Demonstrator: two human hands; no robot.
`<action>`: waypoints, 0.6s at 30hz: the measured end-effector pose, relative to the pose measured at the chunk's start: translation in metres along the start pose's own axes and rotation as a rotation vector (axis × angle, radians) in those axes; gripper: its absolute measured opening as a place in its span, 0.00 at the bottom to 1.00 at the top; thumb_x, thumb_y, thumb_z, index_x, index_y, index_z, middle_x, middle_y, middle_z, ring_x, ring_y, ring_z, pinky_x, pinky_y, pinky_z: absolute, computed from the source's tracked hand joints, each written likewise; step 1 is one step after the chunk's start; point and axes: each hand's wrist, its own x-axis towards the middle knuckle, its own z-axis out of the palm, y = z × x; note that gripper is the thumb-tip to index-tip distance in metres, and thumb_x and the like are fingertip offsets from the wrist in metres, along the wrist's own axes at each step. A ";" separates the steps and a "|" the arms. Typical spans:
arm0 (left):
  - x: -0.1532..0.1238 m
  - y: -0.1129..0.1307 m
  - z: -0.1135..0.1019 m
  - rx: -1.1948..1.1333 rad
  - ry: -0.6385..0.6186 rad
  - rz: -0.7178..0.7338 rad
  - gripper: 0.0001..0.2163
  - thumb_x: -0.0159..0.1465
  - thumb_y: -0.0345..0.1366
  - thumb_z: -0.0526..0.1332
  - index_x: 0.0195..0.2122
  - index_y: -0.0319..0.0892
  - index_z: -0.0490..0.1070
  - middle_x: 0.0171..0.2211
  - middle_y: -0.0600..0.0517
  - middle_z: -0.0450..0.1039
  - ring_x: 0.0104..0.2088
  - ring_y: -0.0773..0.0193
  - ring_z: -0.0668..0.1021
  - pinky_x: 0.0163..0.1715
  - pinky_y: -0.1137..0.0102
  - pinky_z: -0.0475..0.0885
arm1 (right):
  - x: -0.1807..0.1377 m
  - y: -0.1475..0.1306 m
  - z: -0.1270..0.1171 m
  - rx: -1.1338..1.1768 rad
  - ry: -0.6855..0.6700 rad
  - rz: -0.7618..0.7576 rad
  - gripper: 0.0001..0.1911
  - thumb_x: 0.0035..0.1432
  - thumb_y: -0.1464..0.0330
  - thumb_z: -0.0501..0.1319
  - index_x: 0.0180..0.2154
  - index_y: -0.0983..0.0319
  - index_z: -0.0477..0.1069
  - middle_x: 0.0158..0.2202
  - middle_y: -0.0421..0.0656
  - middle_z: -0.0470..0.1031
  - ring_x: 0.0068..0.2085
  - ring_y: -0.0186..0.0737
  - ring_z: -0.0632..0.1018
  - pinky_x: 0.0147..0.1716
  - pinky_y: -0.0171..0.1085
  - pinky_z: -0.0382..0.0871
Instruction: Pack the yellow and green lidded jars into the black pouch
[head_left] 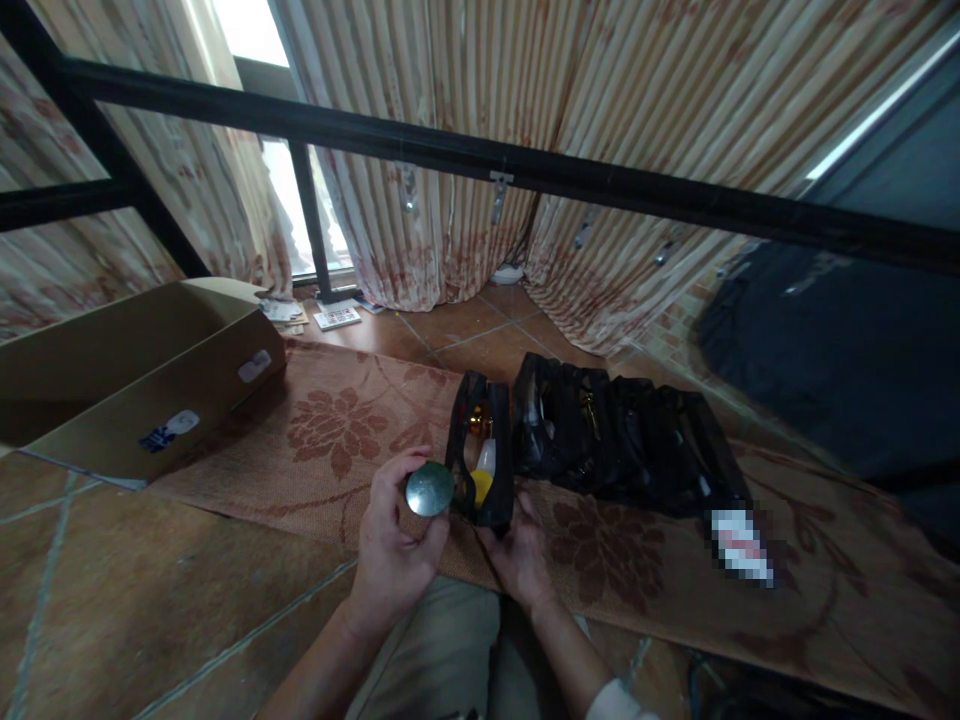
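My left hand point(397, 535) is closed around a container with a round, shiny greenish lid point(429, 488), its top facing me; the hand hides its body. Just right of it stands an open black pouch point(501, 480). Inside the pouch lie a gold-coloured item point(477, 420), a whitish item point(487, 456) and a yellow item point(481, 486). At the pouch's near end, my right hand point(519, 555) grips its lower edge, with the fingertips partly hidden. Several similar black pouches point(622, 440) stand in a row to the right.
A cardboard box point(187, 390) sits open at the left. Beneath everything runs a patterned brown mat point(330, 420) on the tiled floor point(150, 590). A black metal bar point(420, 148) crosses in front of the curtains point(450, 60). A blurred white-and-red item point(741, 545) lies at the right.
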 end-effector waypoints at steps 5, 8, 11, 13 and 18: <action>0.006 0.010 -0.002 -0.344 0.023 -0.307 0.23 0.53 0.33 0.68 0.49 0.45 0.65 0.46 0.49 0.71 0.45 0.61 0.75 0.46 0.67 0.70 | 0.000 -0.003 -0.002 0.011 0.001 0.009 0.21 0.53 0.65 0.61 0.50 0.60 0.69 0.53 0.49 0.68 0.55 0.49 0.70 0.53 0.48 0.67; 0.009 0.020 -0.004 -0.710 -0.013 -0.549 0.23 0.57 0.40 0.65 0.53 0.45 0.64 0.46 0.48 0.73 0.44 0.61 0.77 0.40 0.70 0.73 | -0.001 -0.004 -0.003 0.032 -0.016 0.036 0.21 0.54 0.64 0.61 0.49 0.61 0.68 0.51 0.49 0.69 0.53 0.49 0.71 0.51 0.47 0.69; 0.007 0.030 -0.004 -0.953 -0.063 -0.749 0.22 0.61 0.46 0.59 0.53 0.42 0.65 0.42 0.45 0.76 0.39 0.62 0.79 0.34 0.73 0.74 | 0.000 -0.005 -0.003 0.044 -0.031 0.031 0.20 0.54 0.64 0.61 0.49 0.60 0.69 0.51 0.48 0.70 0.53 0.48 0.71 0.52 0.46 0.68; 0.004 0.035 -0.002 -1.042 -0.083 -0.847 0.22 0.63 0.49 0.56 0.51 0.39 0.66 0.40 0.44 0.77 0.36 0.63 0.79 0.33 0.74 0.74 | 0.000 -0.006 -0.004 0.049 -0.024 0.018 0.19 0.55 0.64 0.61 0.49 0.61 0.69 0.51 0.48 0.70 0.54 0.48 0.70 0.53 0.46 0.67; 0.002 0.040 0.002 -1.144 -0.086 -1.004 0.19 0.65 0.47 0.53 0.47 0.37 0.70 0.41 0.43 0.77 0.35 0.63 0.80 0.32 0.75 0.76 | 0.001 -0.010 -0.005 0.079 -0.016 0.052 0.21 0.55 0.62 0.61 0.50 0.60 0.69 0.48 0.48 0.71 0.50 0.47 0.73 0.49 0.45 0.69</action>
